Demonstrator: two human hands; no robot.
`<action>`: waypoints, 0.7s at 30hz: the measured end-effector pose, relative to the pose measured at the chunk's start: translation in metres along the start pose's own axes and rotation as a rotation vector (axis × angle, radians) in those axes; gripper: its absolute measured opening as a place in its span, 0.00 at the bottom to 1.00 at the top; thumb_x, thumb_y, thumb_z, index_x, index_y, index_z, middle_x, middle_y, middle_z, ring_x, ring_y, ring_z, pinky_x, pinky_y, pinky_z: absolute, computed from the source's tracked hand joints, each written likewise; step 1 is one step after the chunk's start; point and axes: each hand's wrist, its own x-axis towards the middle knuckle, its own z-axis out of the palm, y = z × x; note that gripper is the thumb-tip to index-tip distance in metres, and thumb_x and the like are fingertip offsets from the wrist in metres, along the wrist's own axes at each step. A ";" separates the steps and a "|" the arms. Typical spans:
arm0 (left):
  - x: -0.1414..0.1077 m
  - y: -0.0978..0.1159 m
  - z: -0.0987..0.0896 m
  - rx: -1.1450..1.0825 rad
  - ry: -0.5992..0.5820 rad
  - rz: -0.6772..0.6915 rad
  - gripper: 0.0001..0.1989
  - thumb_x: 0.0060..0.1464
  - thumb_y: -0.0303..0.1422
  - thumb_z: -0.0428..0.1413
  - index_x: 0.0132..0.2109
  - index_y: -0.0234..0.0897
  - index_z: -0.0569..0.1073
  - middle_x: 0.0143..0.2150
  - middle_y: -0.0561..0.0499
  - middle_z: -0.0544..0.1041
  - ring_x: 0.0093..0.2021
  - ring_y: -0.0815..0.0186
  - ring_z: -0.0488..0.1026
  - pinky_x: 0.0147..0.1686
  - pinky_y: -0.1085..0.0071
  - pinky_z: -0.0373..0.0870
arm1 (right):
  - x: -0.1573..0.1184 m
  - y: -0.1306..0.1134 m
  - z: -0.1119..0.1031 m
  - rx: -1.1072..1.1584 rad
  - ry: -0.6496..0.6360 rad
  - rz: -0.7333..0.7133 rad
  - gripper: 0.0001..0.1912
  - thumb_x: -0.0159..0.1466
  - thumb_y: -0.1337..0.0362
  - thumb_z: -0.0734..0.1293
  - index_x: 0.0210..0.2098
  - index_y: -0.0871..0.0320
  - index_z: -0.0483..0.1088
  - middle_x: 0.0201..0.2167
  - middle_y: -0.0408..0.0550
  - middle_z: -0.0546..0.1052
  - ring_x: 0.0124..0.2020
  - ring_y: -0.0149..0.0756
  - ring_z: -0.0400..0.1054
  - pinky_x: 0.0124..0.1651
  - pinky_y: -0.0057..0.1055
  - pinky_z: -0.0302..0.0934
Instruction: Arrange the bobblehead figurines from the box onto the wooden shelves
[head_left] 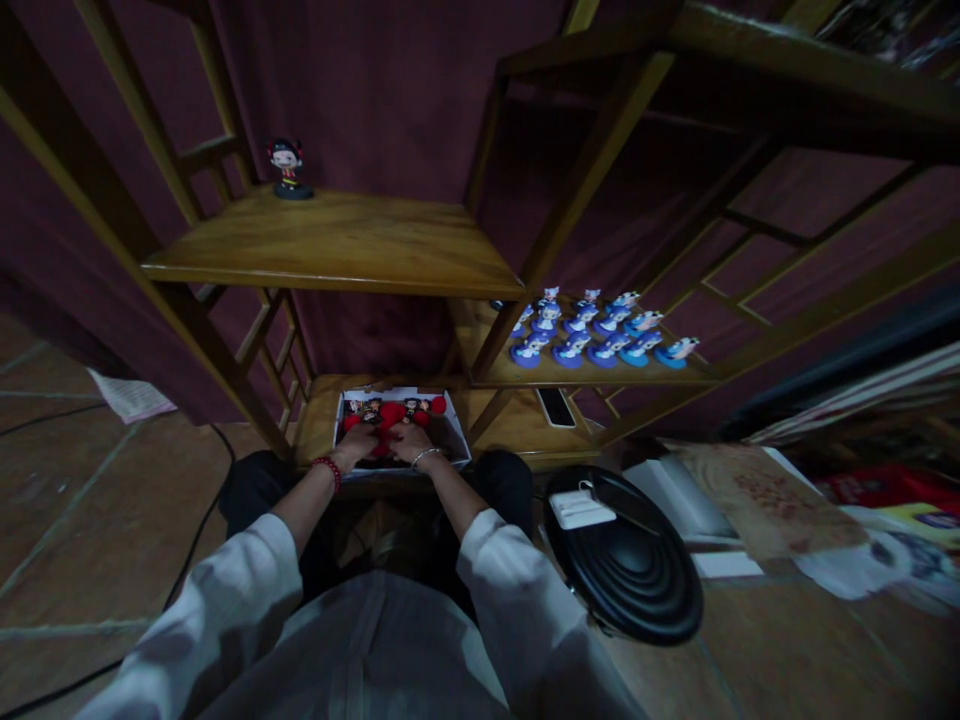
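Both hands reach into a shallow white box on the lowest wooden shelf. My left hand, with a red bead bracelet at the wrist, is closed at a bright red thing in the middle of the box. My right hand, wearing a pale bracelet, is closed at the same red thing from the other side. What the fingers hold is too dim and small to make out. Small black-haired figurines and a red ball lie along the box's far side.
One black-haired figurine stands on the upper left shelf. Several blue and purple figurines stand in rows on the right shelf. Below them lies a phone. A round black stool bears a white flat case. A cable crosses the floor.
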 end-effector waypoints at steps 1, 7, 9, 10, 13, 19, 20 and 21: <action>0.001 -0.001 0.000 0.022 -0.002 0.007 0.13 0.48 0.22 0.49 0.41 0.31 0.72 0.37 0.45 0.77 0.37 0.64 0.74 0.31 0.74 0.71 | 0.001 0.001 0.002 0.015 -0.019 0.014 0.15 0.54 0.72 0.63 0.40 0.56 0.73 0.35 0.43 0.78 0.29 0.30 0.73 0.31 0.22 0.66; 0.002 -0.002 -0.001 0.182 -0.027 0.117 0.17 0.41 0.21 0.53 0.42 0.32 0.73 0.40 0.45 0.77 0.41 0.63 0.73 0.38 0.74 0.68 | 0.007 0.007 0.005 -0.018 0.004 -0.025 0.16 0.54 0.72 0.64 0.40 0.54 0.73 0.31 0.41 0.78 0.30 0.28 0.72 0.36 0.21 0.65; 0.000 0.000 -0.001 0.340 -0.055 0.192 0.18 0.41 0.24 0.55 0.44 0.33 0.72 0.41 0.46 0.77 0.43 0.63 0.73 0.40 0.74 0.67 | 0.009 0.007 0.003 -0.039 0.020 -0.066 0.15 0.53 0.72 0.64 0.39 0.54 0.73 0.33 0.41 0.78 0.33 0.29 0.72 0.38 0.22 0.64; 0.000 0.002 -0.002 0.435 -0.066 0.220 0.19 0.41 0.26 0.56 0.45 0.34 0.71 0.42 0.46 0.77 0.43 0.62 0.72 0.41 0.74 0.67 | 0.009 0.006 0.002 -0.052 0.028 -0.078 0.15 0.53 0.72 0.64 0.39 0.54 0.73 0.33 0.41 0.78 0.34 0.30 0.72 0.39 0.22 0.64; -0.002 0.007 -0.002 0.643 -0.065 0.222 0.19 0.43 0.29 0.55 0.46 0.35 0.70 0.46 0.44 0.75 0.45 0.60 0.72 0.43 0.71 0.66 | 0.006 0.000 -0.001 -0.102 0.044 -0.078 0.14 0.53 0.70 0.65 0.38 0.52 0.74 0.33 0.41 0.78 0.36 0.31 0.72 0.41 0.24 0.64; -0.001 0.003 0.000 0.806 -0.036 0.101 0.18 0.46 0.24 0.50 0.47 0.30 0.70 0.48 0.36 0.73 0.49 0.56 0.70 0.45 0.68 0.65 | -0.002 -0.010 -0.003 -0.259 0.026 -0.092 0.13 0.56 0.67 0.64 0.39 0.51 0.73 0.40 0.41 0.77 0.44 0.32 0.70 0.46 0.25 0.61; 0.000 0.001 0.000 0.830 -0.037 0.094 0.18 0.46 0.23 0.49 0.46 0.30 0.70 0.49 0.35 0.73 0.49 0.56 0.70 0.45 0.68 0.65 | -0.003 -0.010 -0.003 -0.285 0.025 -0.085 0.12 0.56 0.66 0.64 0.40 0.51 0.73 0.41 0.42 0.77 0.45 0.33 0.69 0.47 0.26 0.61; 0.001 -0.001 0.001 0.851 -0.038 0.095 0.18 0.46 0.23 0.48 0.46 0.29 0.70 0.49 0.35 0.72 0.49 0.56 0.70 0.46 0.67 0.65 | -0.003 -0.009 -0.003 -0.304 0.026 -0.082 0.12 0.56 0.66 0.64 0.40 0.52 0.73 0.42 0.43 0.77 0.45 0.34 0.69 0.48 0.26 0.60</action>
